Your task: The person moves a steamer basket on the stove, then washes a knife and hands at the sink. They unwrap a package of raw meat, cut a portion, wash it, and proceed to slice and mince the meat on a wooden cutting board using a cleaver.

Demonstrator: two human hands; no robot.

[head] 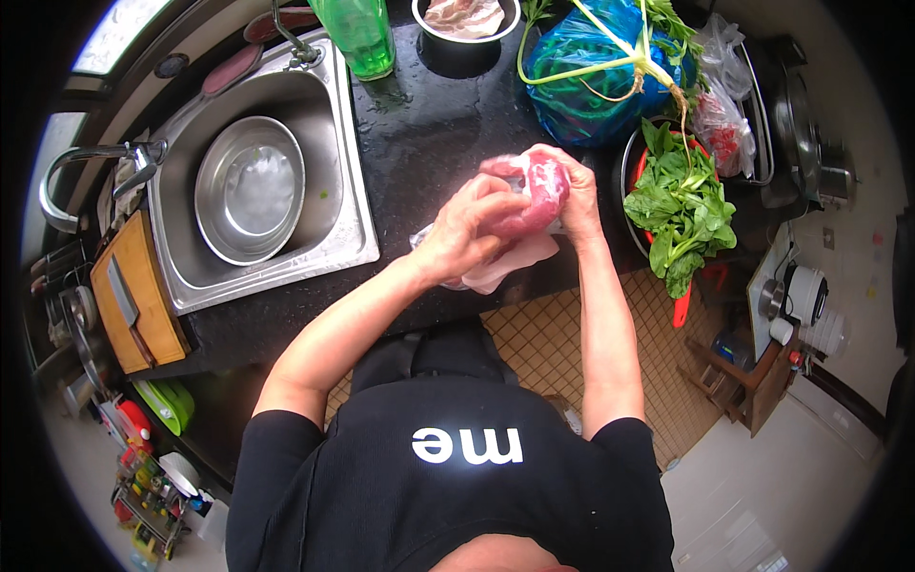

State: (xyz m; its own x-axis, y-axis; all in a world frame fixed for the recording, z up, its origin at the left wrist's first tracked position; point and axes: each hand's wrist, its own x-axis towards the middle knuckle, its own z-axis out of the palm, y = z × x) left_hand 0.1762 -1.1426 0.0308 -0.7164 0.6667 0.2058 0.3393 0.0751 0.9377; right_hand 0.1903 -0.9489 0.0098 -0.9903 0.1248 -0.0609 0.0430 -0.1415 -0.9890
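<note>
Between my two hands is a piece of raw red meat with white fat, held just above the black countertop. My left hand grips its near left side with bent fingers. Around its right side curls my right hand. Below the red part hangs a pale flap of skin or fat; whether it belongs to the same piece cannot be told. Some clear plastic shows behind my left wrist, mostly hidden by the hand and meat.
A steel sink on the left holds a metal basin with water. Beside it, a cleaver lies on a wooden board. Behind stand a green container and a bowl of meat. Leafy greens and a blue bag sit right.
</note>
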